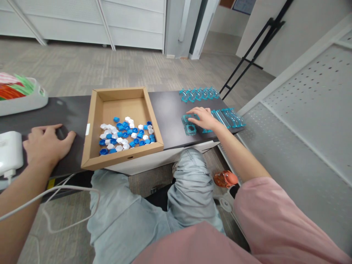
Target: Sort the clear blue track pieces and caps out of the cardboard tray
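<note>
My right hand lies palm down on the dark table, its fingers spread over a small group of clear teal plastic pieces. More teal pieces stand in a row just right of that hand, and another row lines the table's far edge. My left hand rests flat on the table's left part, fingers loosely stretched, holding nothing. Between the hands sits a shallow cardboard tray with several blue and white hexagonal caps in its near half.
A white device with a white cable lies left of my left hand. A white bin of red and green items stands at the far left. An orange object lies on the floor by my knee. A perforated grey panel rises on the right.
</note>
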The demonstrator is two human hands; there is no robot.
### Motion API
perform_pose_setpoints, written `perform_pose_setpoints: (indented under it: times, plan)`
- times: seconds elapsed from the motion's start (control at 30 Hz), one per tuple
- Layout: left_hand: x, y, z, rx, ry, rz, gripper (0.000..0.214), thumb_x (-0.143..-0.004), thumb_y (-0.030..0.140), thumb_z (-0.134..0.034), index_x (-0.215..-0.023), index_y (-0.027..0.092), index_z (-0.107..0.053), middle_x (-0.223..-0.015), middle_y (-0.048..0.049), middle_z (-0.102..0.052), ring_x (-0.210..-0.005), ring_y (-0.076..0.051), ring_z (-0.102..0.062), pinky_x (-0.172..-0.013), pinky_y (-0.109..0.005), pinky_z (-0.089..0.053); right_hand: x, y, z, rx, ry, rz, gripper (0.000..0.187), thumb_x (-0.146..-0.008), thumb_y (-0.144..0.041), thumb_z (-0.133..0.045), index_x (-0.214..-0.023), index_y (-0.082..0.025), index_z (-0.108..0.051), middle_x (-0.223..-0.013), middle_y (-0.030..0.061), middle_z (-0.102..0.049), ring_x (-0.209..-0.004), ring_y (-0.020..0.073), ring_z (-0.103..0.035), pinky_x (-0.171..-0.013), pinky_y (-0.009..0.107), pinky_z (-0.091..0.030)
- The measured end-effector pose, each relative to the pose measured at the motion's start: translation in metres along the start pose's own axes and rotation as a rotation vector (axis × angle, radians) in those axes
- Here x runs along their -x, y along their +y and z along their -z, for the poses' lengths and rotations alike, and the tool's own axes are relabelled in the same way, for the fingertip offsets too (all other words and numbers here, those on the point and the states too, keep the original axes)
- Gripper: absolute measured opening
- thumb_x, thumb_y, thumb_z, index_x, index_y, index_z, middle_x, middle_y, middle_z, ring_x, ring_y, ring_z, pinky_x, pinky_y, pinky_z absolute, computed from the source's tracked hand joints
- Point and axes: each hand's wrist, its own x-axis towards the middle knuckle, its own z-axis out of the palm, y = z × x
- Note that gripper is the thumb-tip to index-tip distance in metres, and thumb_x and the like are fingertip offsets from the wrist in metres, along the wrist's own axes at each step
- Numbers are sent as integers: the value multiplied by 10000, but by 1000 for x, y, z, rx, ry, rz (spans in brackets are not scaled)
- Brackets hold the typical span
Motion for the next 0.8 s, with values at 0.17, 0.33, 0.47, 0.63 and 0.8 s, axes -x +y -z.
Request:
perform_pose_setpoints:
  times: [0.17, 0.33, 0.47, 0.63, 0.8]
  plan:
    - [-1, -2, -3, 5, 10, -3, 1064, -998, 804, -337, -1705, 67, -634, -1719, -358, -525, -1627, -549, -483, -1317, -774, -433, 15, -2, 2, -22, -68, 98, 468, -1108, -525, -713, -1496, -286, -821, -1592, 157, -782, -1471, 419, -660, -1204, 565, -395]
    - [2, 2, 1, 1, 10, -14, 1096, -992, 808, -306, -1705, 40, -627, -1701, -375, -535, -1626, -560, -492, -1307, -789, -443, 12, 5, -1, -16, -93, 82, 441, -1074, -446, -758, -1476, -277, -824, -1521, 158, -817, -1435, 406, -689, -1190, 545, -397]
    - [4, 4, 4, -5, 5, -16, 1098, -993, 794, -298, -1706, 27, -624, -1697, -388, -534, -1634, -572, -495, -1301, -790, -451, 5, 9, -2, -36, -90, 88, 370, -1050, -413, -772, -1386, -278, -848, -1465, 139, -855, -1400, 389, -715, -1200, 553, -372]
    - [3, 3, 1, 3, 8, -2, 1057, -1009, 777, -326, -1715, 50, -624, -1715, -364, -527, -1629, -560, -494, -1309, -775, -444, -3, 10, -1, -49, -101, 109, 357, -1027, -409, -788, -1350, -274, -855, -1453, 136, -868, -1392, 393, -732, -1195, 559, -416]
    - [3, 2, 1, 2, 4, 7, 1059, -1010, 781, -320, -1723, 55, -615, -1720, -363, -516, -1628, -557, -498, -1326, -769, -432, -9, 13, 3, -102, -122, 168, 356, -994, -405, -812, -1314, -257, -863, -1415, 136, -878, -1364, 379, -764, -1210, 542, -532]
